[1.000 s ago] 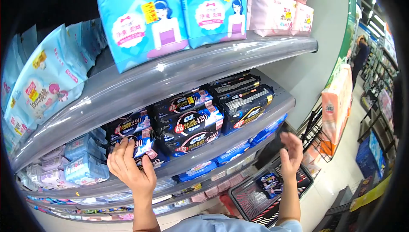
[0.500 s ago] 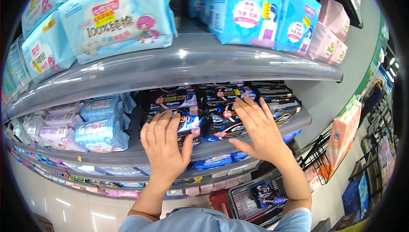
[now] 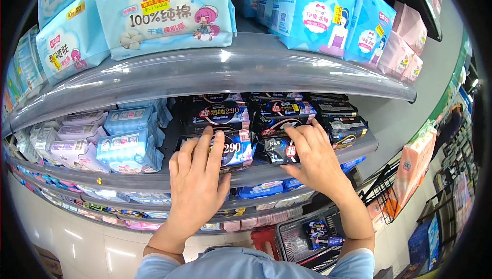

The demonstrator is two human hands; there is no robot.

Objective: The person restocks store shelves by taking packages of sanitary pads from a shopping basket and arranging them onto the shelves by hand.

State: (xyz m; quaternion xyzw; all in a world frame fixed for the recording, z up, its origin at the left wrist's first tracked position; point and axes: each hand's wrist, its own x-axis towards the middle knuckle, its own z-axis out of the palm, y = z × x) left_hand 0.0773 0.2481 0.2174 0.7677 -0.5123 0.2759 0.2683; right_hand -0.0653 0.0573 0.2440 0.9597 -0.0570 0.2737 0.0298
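Observation:
My left hand [image 3: 197, 171] lies over the left part of a black sanitary pad pack [image 3: 233, 148] marked 290, at the front of the middle shelf. Its fingers are stretched across the top, and the thumb hangs near the front edge. My right hand [image 3: 318, 158] curves over the right end of another black pad pack [image 3: 275, 151] marked NEW, fingers on top and thumb low in front; that end is hidden. Behind both hands sit more black packs [image 3: 218, 115] in rows. A further black pack [image 3: 348, 129] stands right of my right hand.
Above the hands curves the clear lip [image 3: 215, 76] of the upper shelf, bearing blue packs [image 3: 166, 20]. Light blue packs [image 3: 128, 153] stand left on the same shelf. Below right, a shopping basket [image 3: 287, 243] holds dark packs. A wire rack [image 3: 379, 189] stands at the right.
The front black packs sit more squarely facing me, and more of their fronts shows. My right fingers have gone from lying flat to curving round a pack. The view has shifted slightly.

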